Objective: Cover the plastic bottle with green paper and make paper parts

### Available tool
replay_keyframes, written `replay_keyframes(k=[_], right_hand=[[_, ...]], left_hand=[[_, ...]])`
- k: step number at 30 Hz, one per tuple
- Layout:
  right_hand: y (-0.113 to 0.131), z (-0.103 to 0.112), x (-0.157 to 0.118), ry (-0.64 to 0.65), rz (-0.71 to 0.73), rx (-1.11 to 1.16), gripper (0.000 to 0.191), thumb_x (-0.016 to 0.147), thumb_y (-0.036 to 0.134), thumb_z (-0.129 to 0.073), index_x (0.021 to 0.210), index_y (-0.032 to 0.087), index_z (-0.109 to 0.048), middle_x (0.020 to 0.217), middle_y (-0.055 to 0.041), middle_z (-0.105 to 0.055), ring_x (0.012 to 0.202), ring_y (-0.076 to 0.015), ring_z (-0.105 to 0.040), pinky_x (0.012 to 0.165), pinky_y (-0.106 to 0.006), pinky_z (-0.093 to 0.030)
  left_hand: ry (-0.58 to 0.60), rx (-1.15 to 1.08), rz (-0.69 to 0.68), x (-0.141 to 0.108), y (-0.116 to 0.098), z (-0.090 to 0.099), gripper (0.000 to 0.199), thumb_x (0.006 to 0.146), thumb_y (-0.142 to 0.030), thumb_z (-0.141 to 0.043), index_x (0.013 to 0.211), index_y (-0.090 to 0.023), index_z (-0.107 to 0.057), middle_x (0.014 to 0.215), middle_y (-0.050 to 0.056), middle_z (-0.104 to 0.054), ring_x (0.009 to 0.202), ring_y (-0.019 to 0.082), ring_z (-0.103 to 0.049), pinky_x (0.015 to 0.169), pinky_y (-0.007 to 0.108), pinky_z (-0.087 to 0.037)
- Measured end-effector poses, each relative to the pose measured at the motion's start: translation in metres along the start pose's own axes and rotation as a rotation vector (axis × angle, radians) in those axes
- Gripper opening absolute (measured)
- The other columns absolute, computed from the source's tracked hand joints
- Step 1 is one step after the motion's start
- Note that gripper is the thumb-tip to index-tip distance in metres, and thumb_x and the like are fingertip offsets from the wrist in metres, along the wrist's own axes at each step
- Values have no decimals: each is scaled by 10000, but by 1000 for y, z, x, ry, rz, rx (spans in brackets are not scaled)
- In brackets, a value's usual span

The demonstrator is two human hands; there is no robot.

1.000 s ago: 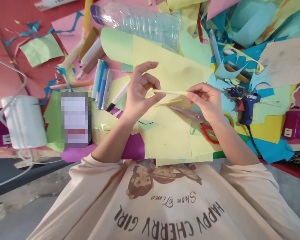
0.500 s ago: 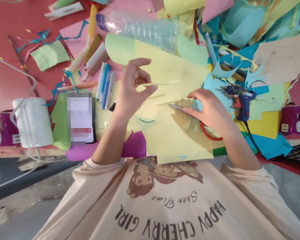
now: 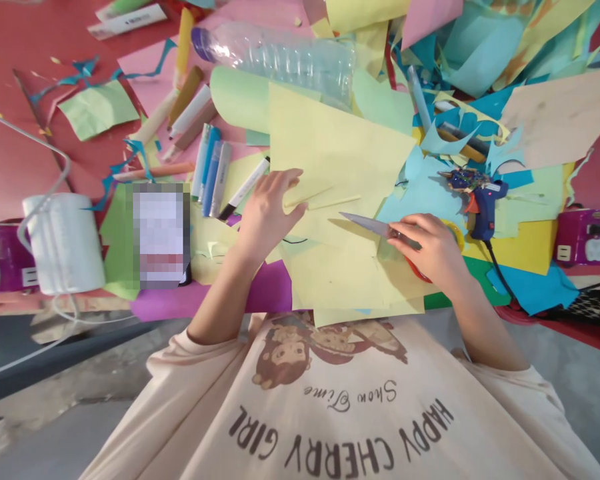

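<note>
My left hand is over the pale yellow paper, thumb and forefinger apart. Just right of its fingertips lie two thin yellow paper strips, one fainter and one paler and thicker. My right hand has its fingers curled round a pair of scissors near the pivot. The blades look closed and point left toward the strips. Part of the red handle shows under the palm; the rest is hidden. A black-capped marker lies beside my left hand.
A clear plastic bottle lies at the back. To the right are a blue glue gun with its cord and many paper scraps. Several markers, a phone and a white adapter are on the left.
My left hand has lowered and let go of a strip, which lies on the paper. My right hand has moved down and right, its fingers curling closer round the scissors.
</note>
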State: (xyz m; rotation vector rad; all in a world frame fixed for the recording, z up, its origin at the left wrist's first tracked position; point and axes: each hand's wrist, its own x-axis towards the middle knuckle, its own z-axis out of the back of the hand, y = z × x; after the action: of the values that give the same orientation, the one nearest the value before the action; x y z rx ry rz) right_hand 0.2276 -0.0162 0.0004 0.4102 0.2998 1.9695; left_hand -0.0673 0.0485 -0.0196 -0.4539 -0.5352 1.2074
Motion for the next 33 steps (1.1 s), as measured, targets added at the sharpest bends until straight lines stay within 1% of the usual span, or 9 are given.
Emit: replay_keyframes(k=[4,10,14,19,22,24,26,29,33], right_hand=[[-2,12,-7,-110,-108,45,168,874,282,-622,1004,240,-720,914,-85,-689,842,-232,-658,786,-403,-568],[-14,18,-17,-209,-268,34,181,846,299,-652,1006,251,-721,921,-69,-699,811,-231,-678,787,-411,-575],[-23,11,-17,-208,-345,12,177,849,282,-635,989,212,-718,916,-78,-698,771,-224,-665,793,-421,-568],[-29,6,-13,-178,-414,-119,204,851,331,-627,967,185,-708,892,-116,-682,840,-289,-663,785,-498,-554],[-19,7,-9,-219,-352,-192,312,862,343,-613,1136,195,-635,1074,-162,-653,1030,-339,-624,878,-554,-520],[-6,6,-5,-217,-239,-173,354,875,316,-599,1215,221,-576,1176,-161,-627,1115,-334,-593,936,-547,-504],[9,2,-3,-156,-99,-111,309,889,277,-580,1196,245,-572,1183,-132,-637,1115,-308,-602,950,-515,-516],[25,-7,-1,-83,12,-73,271,898,218,-560,1167,244,-581,1190,-108,-653,1113,-285,-612,956,-495,-531],[32,-18,-2,16,164,9,246,902,150,-536,1130,211,-604,1275,-117,-629,1216,-262,-565,998,-455,-532]], left_hand=[[64,69,-99,-10,4,-5,517,826,-296,-636,1321,-277,-487,1328,78,-613,1241,269,-570,1052,455,-477],[103,155,-98,-41,-4,-5,554,872,-342,-597,1392,-270,-418,1317,101,-624,1226,274,-592,1025,454,-499],[112,206,-114,-67,-23,1,571,890,-303,-576,1420,-235,-375,1308,126,-629,1235,286,-586,984,455,-522],[123,250,-105,-90,-37,1,545,892,-298,-574,1399,-233,-385,1252,126,-660,1161,291,-627,901,449,-554],[94,249,-123,-93,-36,-1,510,890,-280,-580,1369,-262,-404,1208,105,-681,1112,282,-648,871,443,-565],[72,231,-126,-91,-34,-2,498,881,-271,-593,1349,-278,-423,1178,93,-693,1080,280,-659,869,452,-566],[68,210,-124,-86,-31,-2,469,875,-271,-597,1323,-273,-456,1142,91,-704,1050,280,-666,860,462,-568],[97,177,-120,-79,-29,0,401,880,-275,-583,1274,-260,-508,1121,87,-707,1041,281,-663,850,466,-569],[70,110,-182,-67,-24,6,356,883,-349,-580,1224,-250,-552,1090,88,-709,1008,282,-666,833,458,-567]])
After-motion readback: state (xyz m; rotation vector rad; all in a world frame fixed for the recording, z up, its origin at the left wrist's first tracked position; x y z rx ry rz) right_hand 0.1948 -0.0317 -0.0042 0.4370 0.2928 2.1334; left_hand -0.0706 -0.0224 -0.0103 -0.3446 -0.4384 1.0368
